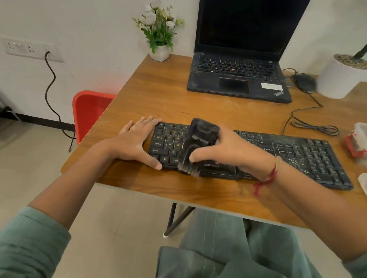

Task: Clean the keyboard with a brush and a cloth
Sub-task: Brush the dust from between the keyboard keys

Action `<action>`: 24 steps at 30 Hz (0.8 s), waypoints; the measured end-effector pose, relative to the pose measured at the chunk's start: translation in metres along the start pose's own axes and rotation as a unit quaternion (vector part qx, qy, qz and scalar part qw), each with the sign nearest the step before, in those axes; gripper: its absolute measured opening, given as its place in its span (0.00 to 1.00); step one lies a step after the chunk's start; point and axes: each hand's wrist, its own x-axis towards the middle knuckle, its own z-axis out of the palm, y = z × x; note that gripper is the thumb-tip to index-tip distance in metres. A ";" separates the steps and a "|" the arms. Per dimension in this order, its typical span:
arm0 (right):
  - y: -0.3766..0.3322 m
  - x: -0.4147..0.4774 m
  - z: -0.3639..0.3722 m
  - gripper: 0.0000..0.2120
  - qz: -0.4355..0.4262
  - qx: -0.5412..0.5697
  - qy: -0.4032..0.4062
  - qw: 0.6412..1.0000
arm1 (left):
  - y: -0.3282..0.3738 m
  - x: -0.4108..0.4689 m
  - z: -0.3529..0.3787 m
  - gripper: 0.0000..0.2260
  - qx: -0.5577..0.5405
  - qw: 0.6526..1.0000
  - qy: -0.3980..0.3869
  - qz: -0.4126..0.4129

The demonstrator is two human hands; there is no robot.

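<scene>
Head camera shows the right hand wrapped around a chunky black brush, fingers and thumb curled on its body. The bristles point down at the near edge of the keyboard, left of its middle. The left hand lies flat with straight fingers against the keyboard's left end, thumb at the near corner, bracing it.

The keyboard sits along the near side of the wooden table, with pale crumbs on its right half. I'd judge the brush light, hard in the body and soft at the tips, and best held by the body. The keyboard looks thin and light and is likely to skate on smooth wood, so bracing one end makes sense. Its keys could lift if scrubbed hard. A laptop stands open further back.
</scene>
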 end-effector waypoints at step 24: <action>0.008 -0.015 0.009 0.15 -0.020 -0.145 0.165 0.975 | -0.003 0.002 0.001 0.65 -0.001 1.000 -0.002 0.007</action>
